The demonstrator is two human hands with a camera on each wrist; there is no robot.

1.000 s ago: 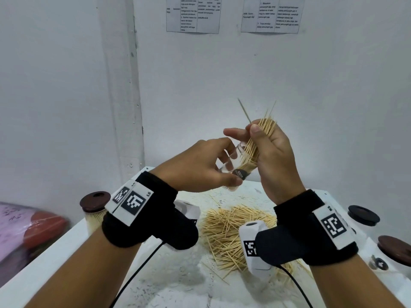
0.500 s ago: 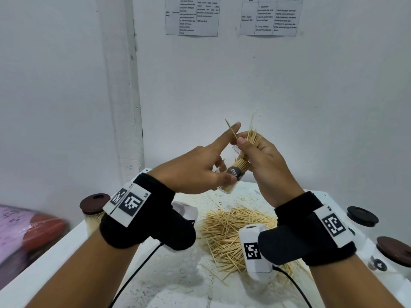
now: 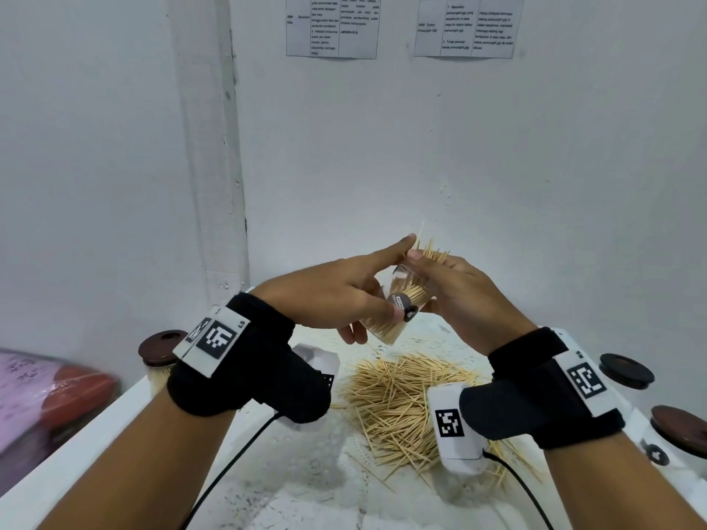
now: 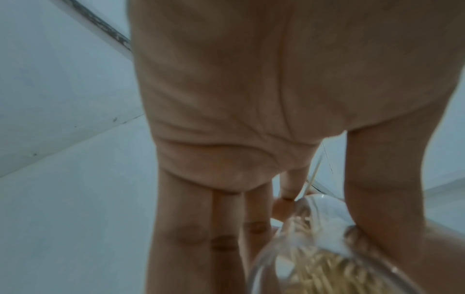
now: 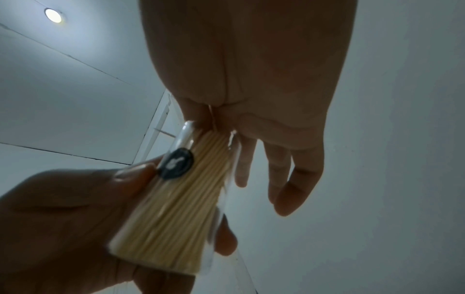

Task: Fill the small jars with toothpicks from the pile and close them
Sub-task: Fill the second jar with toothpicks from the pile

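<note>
While the left hand (image 3: 336, 296) grips it, jar (image 3: 398, 307) packed with toothpicks (image 3: 432, 254), right hand (image 3: 459, 296) pinching them.

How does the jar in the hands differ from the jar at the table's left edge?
The held jar is open, toothpicks sticking out of its mouth; the left-edge jar wears a brown lid. The held jar is tilted in the left hand; the left-edge jar stands upright on the table. Both hold toothpicks.

Pale white wall (image 3: 497, 166) beyond the hands, two printed sheets (image 3: 332, 26) taped high on it; a white surface (image 3: 290, 487) below; a round ceiling light (image 5: 53, 15) overhead.
</note>
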